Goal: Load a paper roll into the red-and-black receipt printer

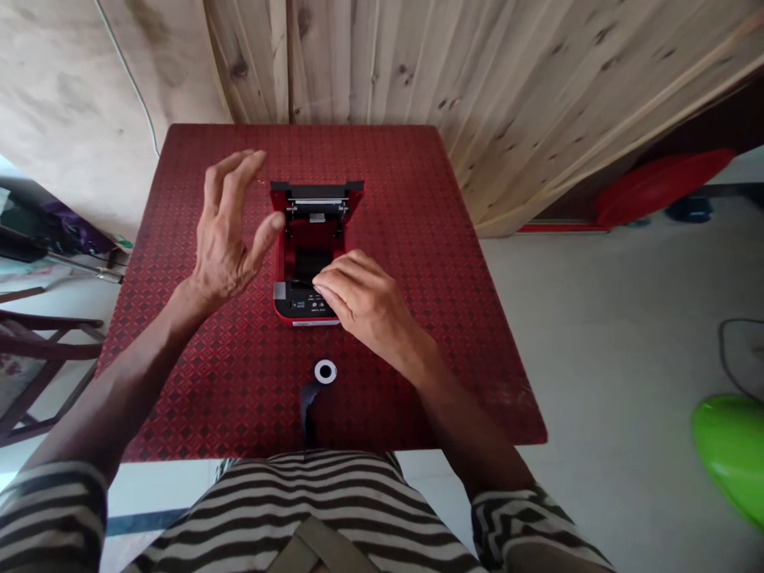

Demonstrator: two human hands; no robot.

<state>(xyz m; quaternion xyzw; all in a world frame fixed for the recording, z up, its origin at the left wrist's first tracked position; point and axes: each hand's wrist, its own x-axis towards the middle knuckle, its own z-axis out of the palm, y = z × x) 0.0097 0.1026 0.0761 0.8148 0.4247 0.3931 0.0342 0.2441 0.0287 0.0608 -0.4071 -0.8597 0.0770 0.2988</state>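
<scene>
A small red and black receipt printer point(307, 306) stands on the table with its lid point(316, 193) raised toward the wall. Over its front panel, my right hand point(367, 298) is closed in a pinch near the paper bay; a thin dark edge shows at the fingertips, too small to name. To the left of the printer, my left hand point(230, 227) is raised with fingers spread and holds nothing. Nearer to me lies a small roll point(325, 372) with a white ring-shaped end, its dark strip trailing to the table's front edge. My right hand hides part of the printer's right side.
The printer rests on a table with a red patterned cover point(411, 183). Wooden boards point(382, 64) form the wall behind. A dark wooden chair point(44, 350) stands at left, a green plastic object point(731, 450) on the floor at right.
</scene>
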